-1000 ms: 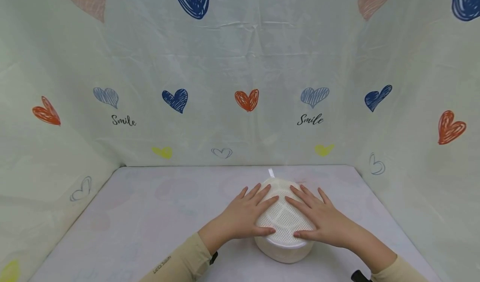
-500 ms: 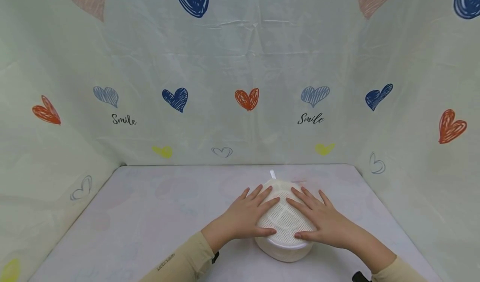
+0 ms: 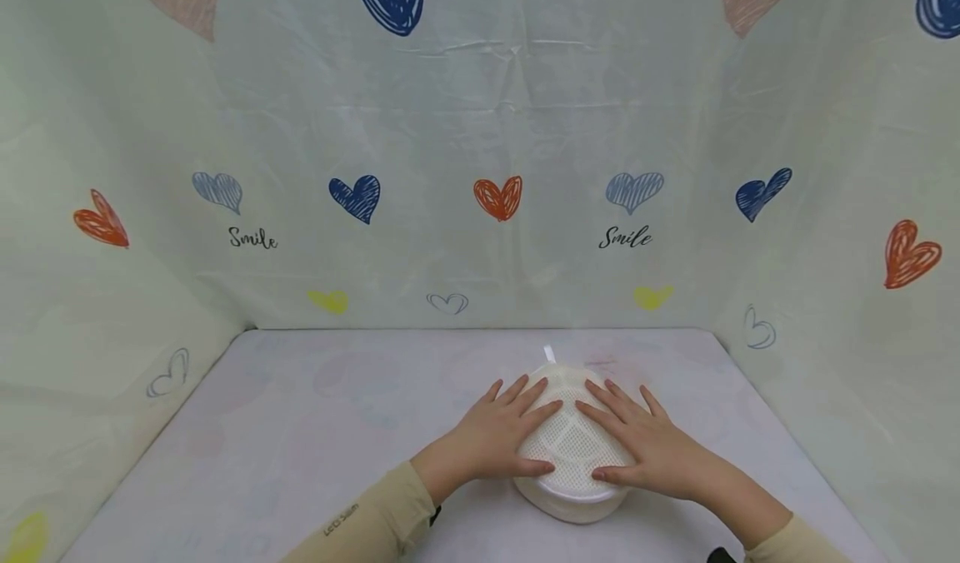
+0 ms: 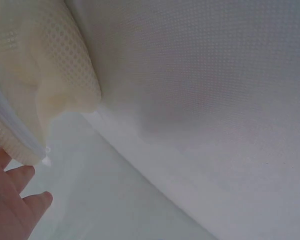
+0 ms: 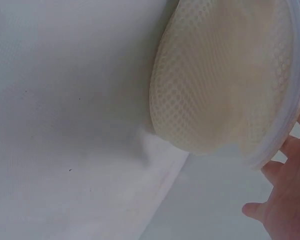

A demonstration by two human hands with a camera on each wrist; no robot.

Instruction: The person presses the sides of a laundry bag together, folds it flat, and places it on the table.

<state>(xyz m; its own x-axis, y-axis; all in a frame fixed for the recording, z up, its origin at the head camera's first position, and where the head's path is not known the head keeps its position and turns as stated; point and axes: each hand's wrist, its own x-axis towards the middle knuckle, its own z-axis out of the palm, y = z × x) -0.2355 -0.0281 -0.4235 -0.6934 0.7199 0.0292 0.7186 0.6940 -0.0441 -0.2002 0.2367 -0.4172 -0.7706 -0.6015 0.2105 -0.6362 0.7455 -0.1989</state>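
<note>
A rounded cream mesh laundry bag [image 3: 573,442] with a white edge band and a small white tab [image 3: 550,354] stands on the table between my two hands. My left hand [image 3: 498,434] rests on the left part of its mesh top, fingers spread and nearly straight. On the right part lies my right hand [image 3: 648,442], also with spread fingers, thumb near the front edge. In the left wrist view, the bag's mesh side [image 4: 65,55] bulges beside a few fingertips [image 4: 39,200]. The right wrist view shows the honeycomb mesh wall [image 5: 190,85] meeting the tabletop. Whatever is inside is blurred.
A pale cloth covers the tabletop [image 3: 322,430]. Behind and at both sides hangs a white curtain [image 3: 427,113] printed with hearts and the word "Smile". A dark strap part [image 3: 722,555] shows by the right wrist.
Both hands and the top of the bag have sunk slightly, while the spread fingers keep their places. The view has shifted a little.
</note>
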